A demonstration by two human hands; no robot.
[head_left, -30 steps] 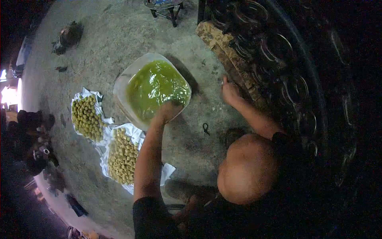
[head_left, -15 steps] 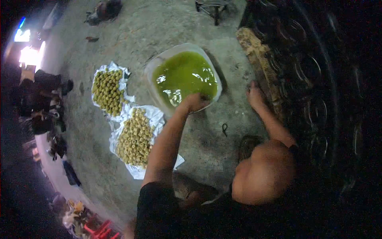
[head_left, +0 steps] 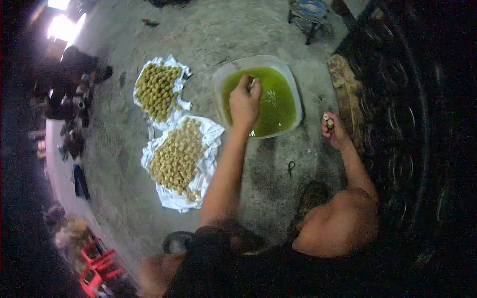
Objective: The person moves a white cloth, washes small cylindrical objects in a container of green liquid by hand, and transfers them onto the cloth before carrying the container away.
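Observation:
A squarish translucent tub [head_left: 299,116] with green liquid [head_left: 276,107] stands on the floor in front of me. Over the liquid's left side is my left hand [head_left: 244,102], fingers bent, with a small pale piece [head_left: 253,82] pinched at the tips. To the right of the tub, my right hand [head_left: 336,131] is curled around small round pieces [head_left: 330,123]; one shows a hole in its end. Left of the tub, a pile of small pale ring-shaped pieces [head_left: 174,161] lies on white cloth or sheeting [head_left: 212,135]. A pile of greenish round pieces [head_left: 158,89] lies beyond it.
A board-like brown strip [head_left: 348,87] runs along the right, beside dark racks with round shapes [head_left: 392,119]. A small stool [head_left: 309,15] stands at the far right. A thin dark loop [head_left: 291,169] lies on the concrete floor. Red plastic furniture [head_left: 102,263] is at lower left.
My left hand has moved from the tub's near right rim to above the liquid's left side, showing a pale piece. My right hand has turned, exposing its pieces. The whole view has shifted.

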